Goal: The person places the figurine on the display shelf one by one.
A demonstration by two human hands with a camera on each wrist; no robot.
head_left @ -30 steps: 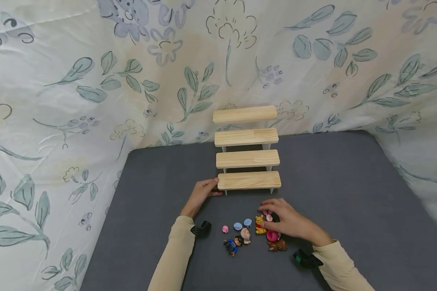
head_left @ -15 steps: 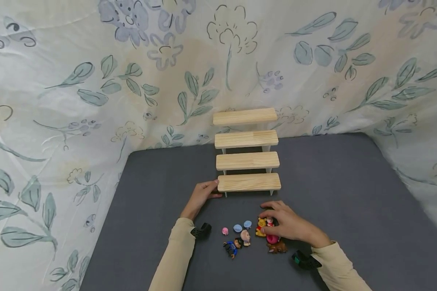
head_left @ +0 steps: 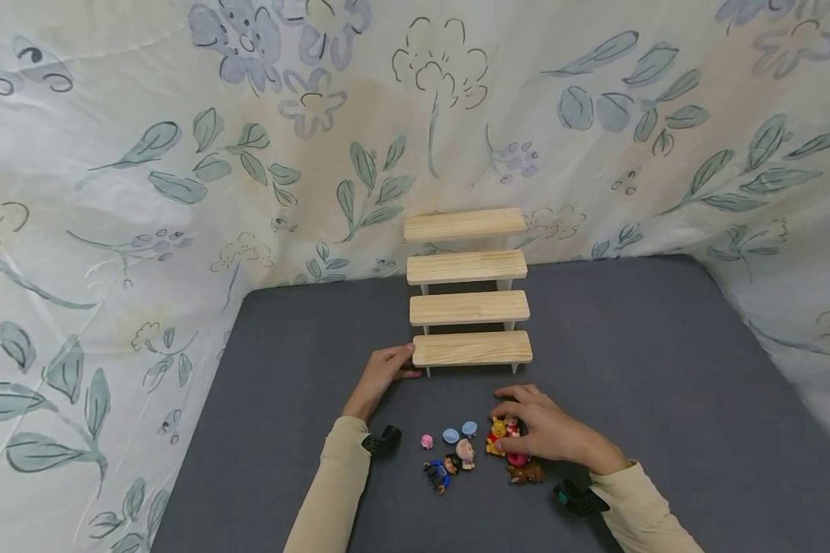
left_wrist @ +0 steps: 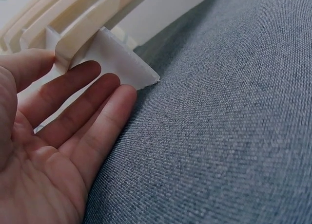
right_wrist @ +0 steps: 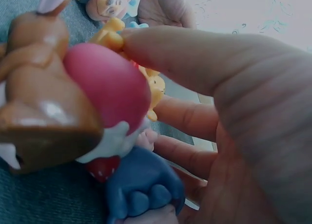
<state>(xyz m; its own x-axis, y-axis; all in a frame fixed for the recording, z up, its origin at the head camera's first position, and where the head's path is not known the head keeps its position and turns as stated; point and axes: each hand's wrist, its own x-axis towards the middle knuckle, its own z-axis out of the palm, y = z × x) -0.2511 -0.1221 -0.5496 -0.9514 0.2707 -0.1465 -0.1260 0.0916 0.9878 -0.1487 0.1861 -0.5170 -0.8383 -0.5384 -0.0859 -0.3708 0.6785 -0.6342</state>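
My left hand [head_left: 380, 376] holds the left end of the lowest step of a four-tier wooden display shelf [head_left: 473, 349]. In the left wrist view the thumb rests against the wooden board [left_wrist: 73, 48], and the fingers reach beside its white support [left_wrist: 126, 61]. My right hand [head_left: 553, 428] pinches a yellow bear figurine [head_left: 496, 436] in a red top, with the thumb at its lower part. Close by are a small pink-eared figurine [head_left: 512, 425], a round pink figurine [right_wrist: 107, 83], a brown animal figurine [head_left: 526, 472] and a dark blue figurine [right_wrist: 146, 180]. The hand partly hides them.
To the left of the bear lie a blue-clothed figurine [head_left: 437, 476], a pale round-headed figurine [head_left: 465, 453], two light blue pieces [head_left: 451, 435] and a small pink piece [head_left: 426, 442]. Floral cloth [head_left: 304, 184] hangs behind the grey tabletop [head_left: 636, 338].
The right thumb has moved down towards the bear's lower part. My left hand stays at the shelf end. The whole head view has shifted slightly.
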